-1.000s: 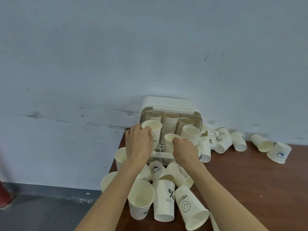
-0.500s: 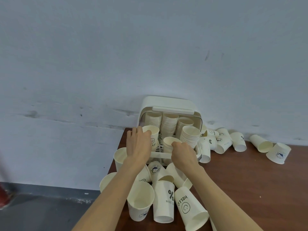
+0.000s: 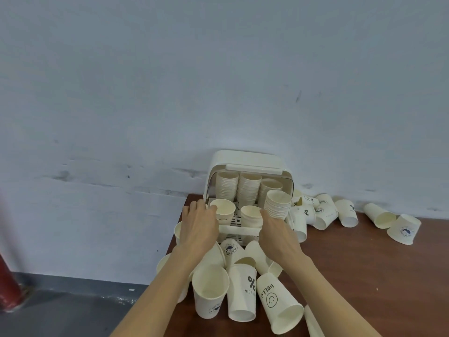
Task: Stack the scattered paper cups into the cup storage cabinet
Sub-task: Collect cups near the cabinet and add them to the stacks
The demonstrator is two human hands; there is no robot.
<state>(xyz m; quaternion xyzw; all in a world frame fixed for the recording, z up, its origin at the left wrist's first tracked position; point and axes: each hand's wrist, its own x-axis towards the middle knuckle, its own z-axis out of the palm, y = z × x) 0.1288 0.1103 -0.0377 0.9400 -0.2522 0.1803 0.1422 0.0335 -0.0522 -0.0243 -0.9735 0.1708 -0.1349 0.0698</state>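
Several tall stacks of paper cups (image 3: 250,188) already stand inside the open cup storage cabinet (image 3: 245,159), and at its front edge the left hand (image 3: 199,227) holds one cup (image 3: 222,210) while the right hand (image 3: 275,231) holds a short stack (image 3: 251,215) beside it. Much seems left: loose cups (image 3: 240,293) lie in a heap just before the cabinet and more (image 3: 345,212) are strewn to its right along the wall. Both hands' fingertips are hidden behind the cups, and the cabinet's floor and back row are hard to make out.

paper cups (image 3: 243,295) matt | cabinet (image 3: 247,160) smooth plastic | table (image 3: 364,263) glossy wood
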